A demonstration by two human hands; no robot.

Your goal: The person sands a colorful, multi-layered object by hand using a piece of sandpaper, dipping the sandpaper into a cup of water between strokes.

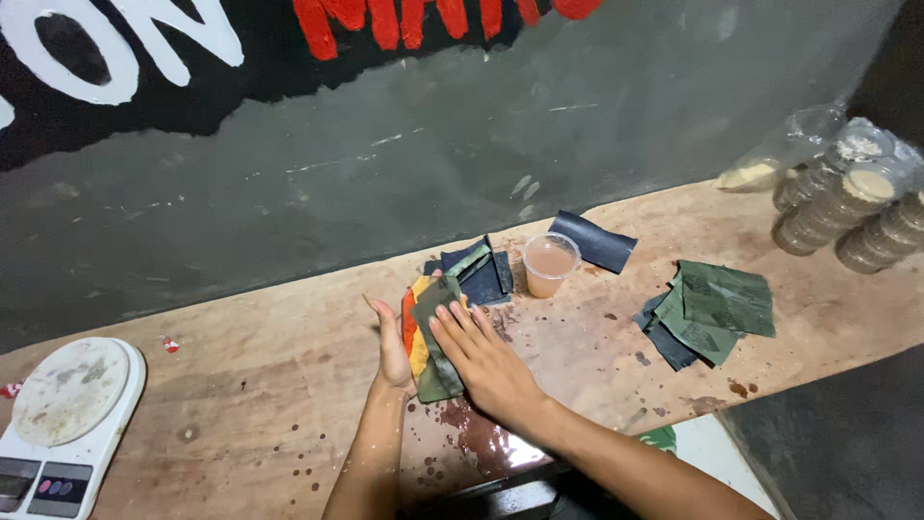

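Note:
My left hand (391,345) stands on edge on the wooden counter (250,385), its palm against a small stack of flat sheets (430,332) coloured red, orange and olive green. My right hand (486,361) lies flat on top of that stack, fingers spread and pressing down on the green top sheet. Just behind the stack lies a pile of dark blue and green sheets (481,272). A clear plastic cup (550,265) of pinkish-brown liquid stands right of that pile.
A white kitchen scale (63,414) sits at the counter's left end. More green and dark sheets (712,310) lie to the right, a dark sheet (593,241) behind the cup. Stacked lidded tubs in plastic (852,207) stand far right. Wet stains (472,424) mark the front edge. A painted wall backs the counter.

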